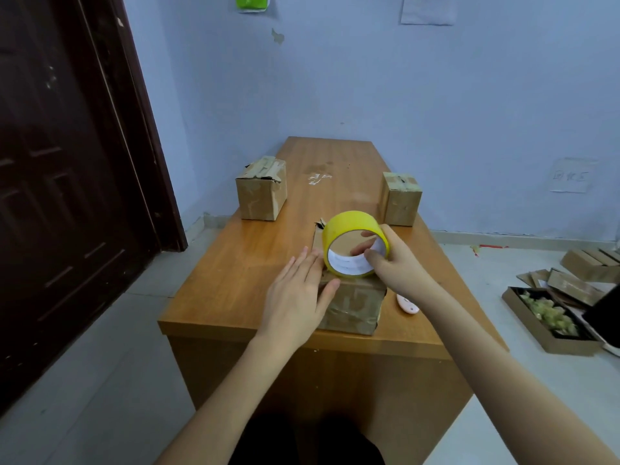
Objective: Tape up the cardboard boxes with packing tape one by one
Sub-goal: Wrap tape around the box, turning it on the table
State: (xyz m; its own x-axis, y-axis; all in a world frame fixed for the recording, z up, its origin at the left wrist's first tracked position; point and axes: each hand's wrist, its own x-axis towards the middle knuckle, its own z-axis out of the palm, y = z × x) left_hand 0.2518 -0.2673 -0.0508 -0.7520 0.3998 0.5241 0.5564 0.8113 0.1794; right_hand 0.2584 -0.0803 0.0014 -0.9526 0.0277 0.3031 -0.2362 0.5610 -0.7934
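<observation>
Yellow packing tape roll was gripped by right hand directly atop the near cardboard box; left hand lay flat-fingered on the box's left edge, steadying it.

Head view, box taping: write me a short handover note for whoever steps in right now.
Left hand: open, flat on the near box, steadying it.
Right hand: grips the yellow tape roll over that box's top, fingers through the core.
Two more boxes stand further back on the table: left box, right box; both have tape on top, though how well sealed is unclear.
A small pink tool lies right of the near box.
Left to do: finish taping the near box.
</observation>
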